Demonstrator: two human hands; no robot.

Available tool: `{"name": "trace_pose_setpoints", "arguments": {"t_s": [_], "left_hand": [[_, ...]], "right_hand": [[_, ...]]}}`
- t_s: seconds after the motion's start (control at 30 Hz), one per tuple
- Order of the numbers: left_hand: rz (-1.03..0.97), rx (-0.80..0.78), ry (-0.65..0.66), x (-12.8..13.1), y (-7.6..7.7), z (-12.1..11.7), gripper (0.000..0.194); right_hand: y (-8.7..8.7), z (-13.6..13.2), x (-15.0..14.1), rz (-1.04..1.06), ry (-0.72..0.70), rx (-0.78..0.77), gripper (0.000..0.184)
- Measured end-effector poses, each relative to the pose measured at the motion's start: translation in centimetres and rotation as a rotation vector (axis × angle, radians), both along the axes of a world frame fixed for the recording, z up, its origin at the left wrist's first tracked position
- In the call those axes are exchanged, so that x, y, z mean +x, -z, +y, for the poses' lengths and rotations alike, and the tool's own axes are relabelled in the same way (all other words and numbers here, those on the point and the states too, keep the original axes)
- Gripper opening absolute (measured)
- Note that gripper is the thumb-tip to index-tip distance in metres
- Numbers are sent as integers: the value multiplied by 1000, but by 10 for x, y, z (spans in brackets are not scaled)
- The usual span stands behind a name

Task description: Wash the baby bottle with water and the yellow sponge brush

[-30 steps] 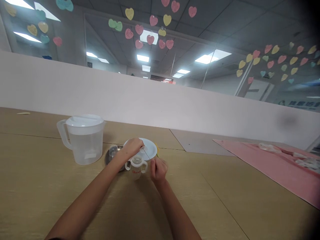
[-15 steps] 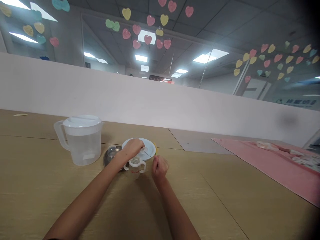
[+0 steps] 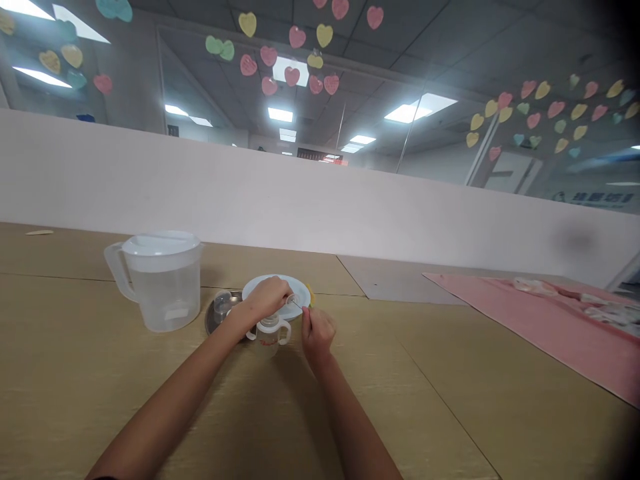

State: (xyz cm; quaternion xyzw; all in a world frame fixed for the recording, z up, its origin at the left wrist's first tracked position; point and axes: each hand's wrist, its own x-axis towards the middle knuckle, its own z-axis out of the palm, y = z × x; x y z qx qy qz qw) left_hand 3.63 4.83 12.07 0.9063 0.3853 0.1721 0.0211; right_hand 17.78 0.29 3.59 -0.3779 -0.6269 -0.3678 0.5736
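My left hand (image 3: 269,295) hovers over a small clear two-handled cup (image 3: 269,335), its fingers pinched on a small round clear piece. My right hand (image 3: 316,330) is a loose fist just right of the cup. It pinches a thin wire-like stick whose tip reaches the piece in my left hand. Behind both hands lies a white plate (image 3: 299,287) with something yellow at its right rim.
A clear lidded pitcher (image 3: 161,279) of water stands left of the cup. A small metal dish (image 3: 220,313) with a clear cap on it lies between them. A pink cloth (image 3: 550,327) with small items covers the table's right side. A white partition runs along the back.
My right hand has moved up and left, closer to my left hand, so the thin stick between them looks shorter. The cup and pitcher have stayed put.
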Motion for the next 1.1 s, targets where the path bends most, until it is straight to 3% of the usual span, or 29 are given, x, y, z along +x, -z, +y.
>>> {"name": "trace_pose_setpoints", "arguments": {"t_s": [0.27,0.57,1.1], "left_hand": [[60,40,45,9,-3,-11,17],[-16,-15,-18,-11,7,12,19],[-61,-29,-170,-20,23,33,28]], "right_hand": [[3,5,-6,-40,56,-89,35],[-5,-2,-10,-63,97,1,38],[-5,-7,-15,-56,83,-30,39]]}}
